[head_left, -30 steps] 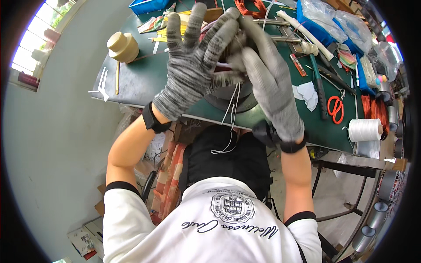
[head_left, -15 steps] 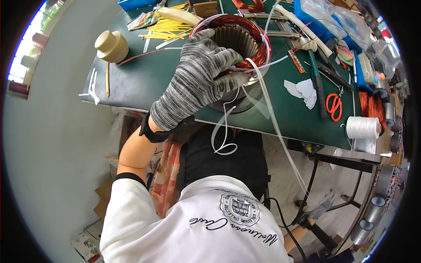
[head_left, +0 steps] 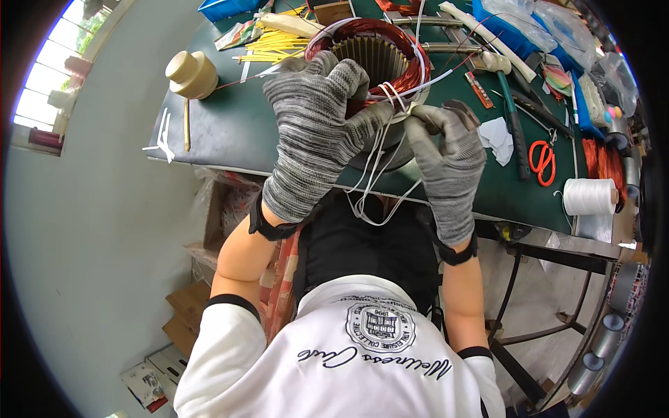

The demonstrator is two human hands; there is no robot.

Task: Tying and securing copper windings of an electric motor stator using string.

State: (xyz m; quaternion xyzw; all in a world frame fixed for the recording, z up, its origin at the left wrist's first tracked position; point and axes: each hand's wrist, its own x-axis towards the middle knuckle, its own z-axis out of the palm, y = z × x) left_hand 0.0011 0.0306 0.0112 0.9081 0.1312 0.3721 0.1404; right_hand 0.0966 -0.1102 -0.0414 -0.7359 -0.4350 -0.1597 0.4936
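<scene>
A round motor stator [head_left: 369, 52] with copper windings sits on the green bench [head_left: 230, 132] in front of me. My left hand [head_left: 313, 132], in a grey knit glove, rests against the stator's near rim with its fingers closed on white lacing cord [head_left: 373, 167]. My right hand [head_left: 446, 160], also gloved, pinches the same cord just right of the rim. The cord loops over the copper coil and hangs down in slack strands between my wrists.
A tan tape roll [head_left: 191, 73], yellow sticks [head_left: 272, 45], a hammer [head_left: 509, 97], orange scissors [head_left: 542, 157], a white cord spool [head_left: 589, 196] and blue bins [head_left: 516, 21] lie around the bench. Copper coils [head_left: 603, 157] sit at the right end. Cardboard boxes stand below on the left.
My right hand has come back into view and taken the cord beside the stator. My left hand stayed on the rim. The long cord strand that trailed down to the right is now gathered in.
</scene>
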